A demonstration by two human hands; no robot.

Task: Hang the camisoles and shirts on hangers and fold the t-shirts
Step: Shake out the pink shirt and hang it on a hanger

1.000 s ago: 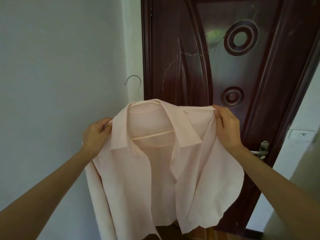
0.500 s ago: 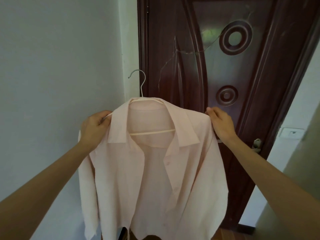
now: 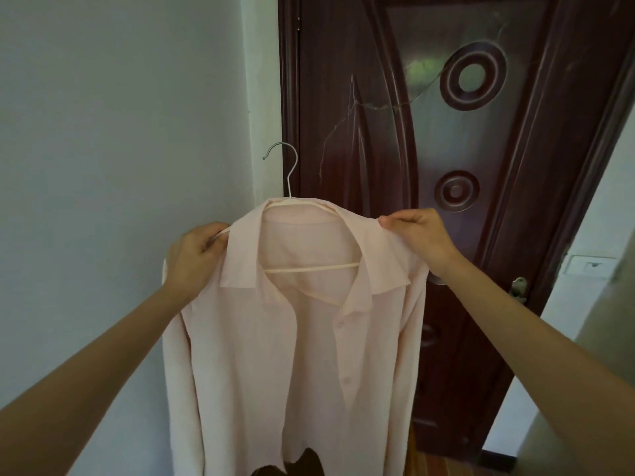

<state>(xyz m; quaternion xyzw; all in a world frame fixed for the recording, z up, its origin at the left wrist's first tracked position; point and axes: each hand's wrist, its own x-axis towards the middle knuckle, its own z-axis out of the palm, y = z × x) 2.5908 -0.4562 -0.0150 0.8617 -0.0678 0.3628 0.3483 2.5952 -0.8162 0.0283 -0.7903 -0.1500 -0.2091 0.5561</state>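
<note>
A: Pale pink cloth nearest us: the shirt (image 3: 292,338) hangs open-fronted from a hanger (image 3: 311,267), held up in the air between both hands.

B: And the hands?

A: The left hand (image 3: 194,259) is at the shirt's left shoulder, fingers (image 3: 213,237) curled round the shoulder seam and what looks like the hanger's end. The right hand (image 3: 421,237) is at the shirt's right shoulder, thumb and fingers pinching the fabric just beside the collar.

B: Is the hanger hooked on anything?

A: No. Its metal hook (image 3: 287,166) stands free above the collar, and its thin crossbar shows inside the neck opening.

B: Behind the shirt?

A: A grey-white wall (image 3: 120,132) to the shirt's left, a dark red-brown door (image 3: 446,166) with ring carvings behind and to its right. The door handle (image 3: 518,286) sits right of the shirt, and a white switch plate (image 3: 589,266) lies further right.
</note>
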